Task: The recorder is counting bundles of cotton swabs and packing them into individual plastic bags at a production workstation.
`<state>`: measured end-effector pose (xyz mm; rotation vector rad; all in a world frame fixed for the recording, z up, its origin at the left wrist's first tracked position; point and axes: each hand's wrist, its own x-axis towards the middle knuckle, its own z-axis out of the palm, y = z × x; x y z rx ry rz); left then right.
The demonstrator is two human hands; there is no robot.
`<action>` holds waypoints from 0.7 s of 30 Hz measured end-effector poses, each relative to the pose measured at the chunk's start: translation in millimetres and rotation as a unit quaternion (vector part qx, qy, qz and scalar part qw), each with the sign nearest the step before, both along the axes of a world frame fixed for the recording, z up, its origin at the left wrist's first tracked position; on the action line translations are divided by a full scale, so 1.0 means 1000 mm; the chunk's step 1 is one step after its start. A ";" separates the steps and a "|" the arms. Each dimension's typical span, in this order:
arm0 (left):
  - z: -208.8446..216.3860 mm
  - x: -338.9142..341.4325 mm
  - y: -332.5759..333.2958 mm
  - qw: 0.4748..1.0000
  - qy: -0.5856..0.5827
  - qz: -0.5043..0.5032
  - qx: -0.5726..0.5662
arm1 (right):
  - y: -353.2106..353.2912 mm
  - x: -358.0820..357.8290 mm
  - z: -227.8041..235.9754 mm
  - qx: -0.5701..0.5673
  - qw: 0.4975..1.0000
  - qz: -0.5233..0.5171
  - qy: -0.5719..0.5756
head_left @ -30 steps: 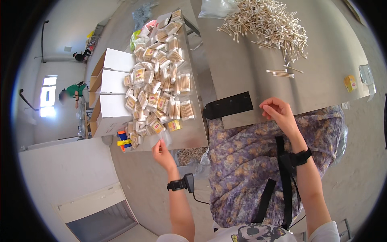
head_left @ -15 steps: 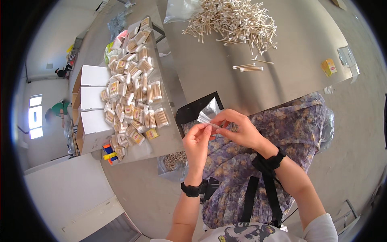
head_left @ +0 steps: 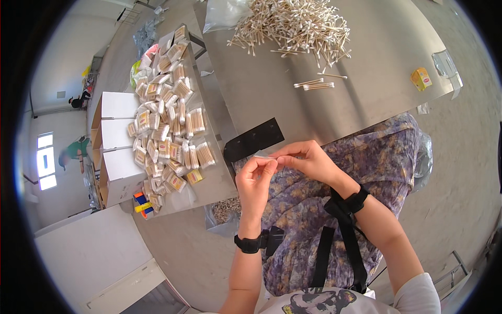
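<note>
My left hand (head_left: 254,180) and my right hand (head_left: 308,163) meet over my lap, just off the table's near edge. Both are closed, thumbs against fingers, on a small clear plastic bag (head_left: 265,157). Only a thin pale edge of the bag shows; my fingers hide the rest. Beyond my hands, several loose cotton swabs (head_left: 319,86) lie on the metal table (head_left: 251,99). A large heap of cotton swabs (head_left: 298,26) is farther back.
Filled swab packets (head_left: 167,120) cover the side table at left, beside white cartons (head_left: 123,133). A black plate (head_left: 253,140) sits at the metal table's near corner. A small yellow box (head_left: 420,79) is at the right. Another person (head_left: 77,149) stands far left.
The bag, which stood up with its clear body showing, now shows only as a thin edge between my fingers. My right hand has shifted slightly toward my left.
</note>
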<state>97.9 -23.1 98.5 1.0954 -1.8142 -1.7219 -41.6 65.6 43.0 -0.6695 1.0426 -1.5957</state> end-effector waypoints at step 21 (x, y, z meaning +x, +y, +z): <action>-0.008 0.007 -0.001 0.998 -0.046 0.046 0.013 | -0.002 0.002 0.002 -0.008 0.975 -0.049 0.215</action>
